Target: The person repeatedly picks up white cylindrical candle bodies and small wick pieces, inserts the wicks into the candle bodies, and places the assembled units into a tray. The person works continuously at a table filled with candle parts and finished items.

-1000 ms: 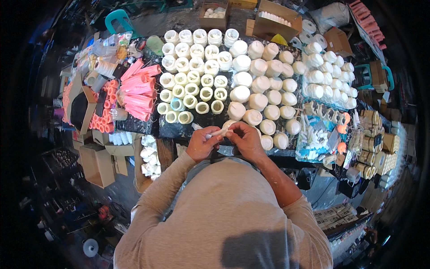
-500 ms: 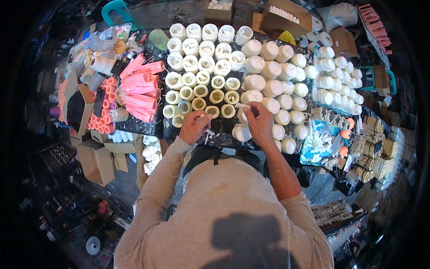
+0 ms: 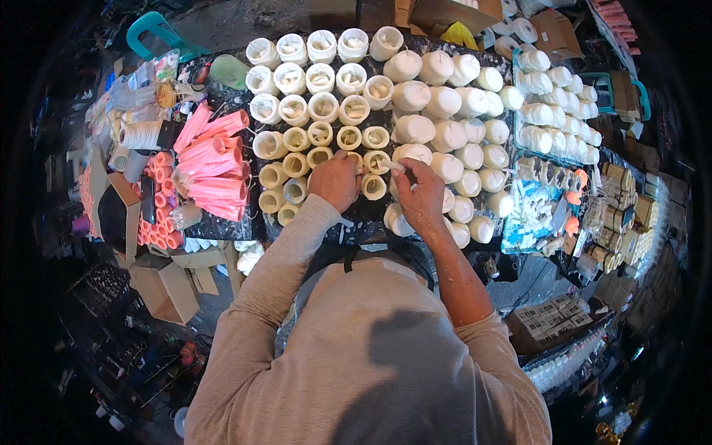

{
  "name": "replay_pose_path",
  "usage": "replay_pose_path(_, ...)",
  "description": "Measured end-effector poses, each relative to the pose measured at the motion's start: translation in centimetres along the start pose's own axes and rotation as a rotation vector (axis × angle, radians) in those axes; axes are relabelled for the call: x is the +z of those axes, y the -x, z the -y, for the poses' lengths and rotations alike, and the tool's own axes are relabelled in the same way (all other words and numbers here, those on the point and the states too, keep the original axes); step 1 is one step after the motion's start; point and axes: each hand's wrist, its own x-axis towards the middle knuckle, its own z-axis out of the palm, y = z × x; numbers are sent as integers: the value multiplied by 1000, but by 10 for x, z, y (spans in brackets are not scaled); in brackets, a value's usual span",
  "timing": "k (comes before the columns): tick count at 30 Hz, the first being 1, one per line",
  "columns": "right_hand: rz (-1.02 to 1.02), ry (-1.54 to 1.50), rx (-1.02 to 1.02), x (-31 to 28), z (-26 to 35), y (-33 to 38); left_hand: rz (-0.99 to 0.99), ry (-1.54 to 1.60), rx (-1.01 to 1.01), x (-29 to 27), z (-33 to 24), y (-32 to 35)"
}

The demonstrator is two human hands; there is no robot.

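Observation:
My right hand [image 3: 420,194] is closed on a short white candle stick [image 3: 390,166], whose tip reaches over the near rows of hollow cream cups. My left hand [image 3: 337,182] is beside it, thumb and fingers pinched at the edge of a cup partly hidden behind them; what they hold, if anything, cannot be made out. Several cups, such as a thick-walled cup [image 3: 349,137], have white pieces inside, while a nearer cup [image 3: 373,187] looks hollow. Right of the cups stand rows of solid cream candles [image 3: 413,129] with short wicks.
Pink tapered candles [image 3: 215,167] lie in a heap at the left. A blue tray [image 3: 528,215] of white scraps and a wrapped batch of white candles [image 3: 545,111] are on the right. Cardboard boxes [image 3: 165,289] stand below the left edge; a teal chair [image 3: 159,33] is behind.
My left hand has moved farther in over the cup rows, away from the front edge. My right hand still holds the white stick. The whole view has shifted slightly.

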Motion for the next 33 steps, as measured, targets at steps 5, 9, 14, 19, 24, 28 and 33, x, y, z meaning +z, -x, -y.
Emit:
replay_pose_path(5, 38, -30, 67, -4, 7, 9, 99, -104, -73, 10, -3, -14)
replay_pose_path(9, 31, -115, 62, 0, 6, 11, 114, -109, -115, 9, -2, -15)
replay_pose_path(14, 61, -54, -37, 16, 4, 5, 101, -70, -140, -5, 1, -3)
replay_pose_path(19, 93, -6, -222, 44, 7, -6, 75, -7, -159, -11, 6, 6)
replay_pose_path(24, 100, 53, -201, 51, 13, -7, 8, 17, -159, -5, 14, 10)
replay_pose_path(28, 213, -57, -111, 39, 22, 5, -29, 50, -106, -12, 17, 16)
replay_pose_path(33, 490, -456, 192, 30, 31, 26, 34, 197, -73, -22, -2, 47)
